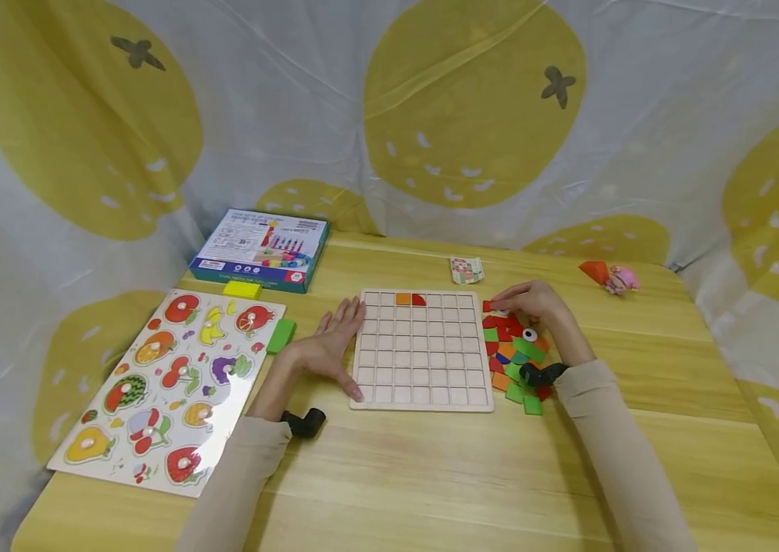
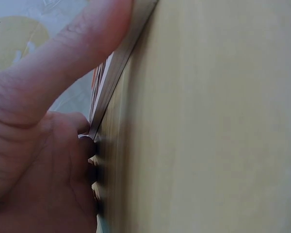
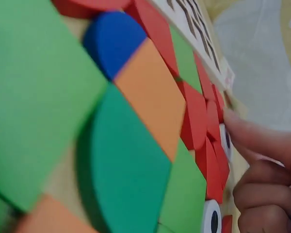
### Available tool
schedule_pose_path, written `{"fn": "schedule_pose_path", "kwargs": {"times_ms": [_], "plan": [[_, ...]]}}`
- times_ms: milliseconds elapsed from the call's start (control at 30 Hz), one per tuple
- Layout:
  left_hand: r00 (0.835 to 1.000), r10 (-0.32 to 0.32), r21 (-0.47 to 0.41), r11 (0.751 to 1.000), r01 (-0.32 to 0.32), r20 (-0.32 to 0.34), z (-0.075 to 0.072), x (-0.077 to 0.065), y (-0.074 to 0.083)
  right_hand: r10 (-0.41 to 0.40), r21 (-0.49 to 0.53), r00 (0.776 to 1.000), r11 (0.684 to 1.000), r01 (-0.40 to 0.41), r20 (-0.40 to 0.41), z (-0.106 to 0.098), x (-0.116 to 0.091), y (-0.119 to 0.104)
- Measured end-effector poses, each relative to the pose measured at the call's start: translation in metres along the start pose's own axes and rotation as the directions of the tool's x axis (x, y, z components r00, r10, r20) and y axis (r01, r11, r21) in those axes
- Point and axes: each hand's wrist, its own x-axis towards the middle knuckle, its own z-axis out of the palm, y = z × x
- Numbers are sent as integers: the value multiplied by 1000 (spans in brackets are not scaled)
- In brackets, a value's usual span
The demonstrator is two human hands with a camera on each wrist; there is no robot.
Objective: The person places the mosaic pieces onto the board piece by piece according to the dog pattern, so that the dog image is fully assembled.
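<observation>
Two pieces, an orange square (image 1: 403, 299) and a red curved piece (image 1: 419, 300), sit side by side in the far row of the grid board (image 1: 420, 368), mid-table. The person's left hand (image 1: 324, 349) lies spread along its left edge, seemingly steadying it. The right hand (image 1: 533, 301) reaches to the far end of the loose pieces (image 1: 530, 350) right of the board, fingertips at a red piece (image 1: 487, 306); whether they pinch it cannot be told. The step in hand looks like choosing another piece; next calls for lifting one clear, turning it to match and seating it squarely in a cell
</observation>
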Motion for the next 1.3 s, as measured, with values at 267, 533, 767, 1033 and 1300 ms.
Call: {"fn": "schedule_pose_path", "kwargs": {"times_ms": [267, 533, 767, 1033, 1300], "plan": [[1000, 7, 0, 1000, -7, -4, 1, 1, -1, -117, -25, 993, 993, 117, -27, -1, 4, 2], [1000, 18, -3, 1000, -18, -5, 2, 2, -1, -186, -104, 982, 977, 185, -4, 3, 2, -5], [1000, 10, -13, 1000, -11, -2, 1, 1, -1, -235, -199, 970, 950, 242, 58, 1, 6, -14], [1000, 4, -10, 1000, -4, 4, 1, 1, -2, -180, -134, 984, 974, 180, 10, -5, 9, -6], [1000, 12, 1, 1000, -12, 3, -1, 1, -1, -167, 56, 977, 985, 161, 129, -9, 19, 3]]}}
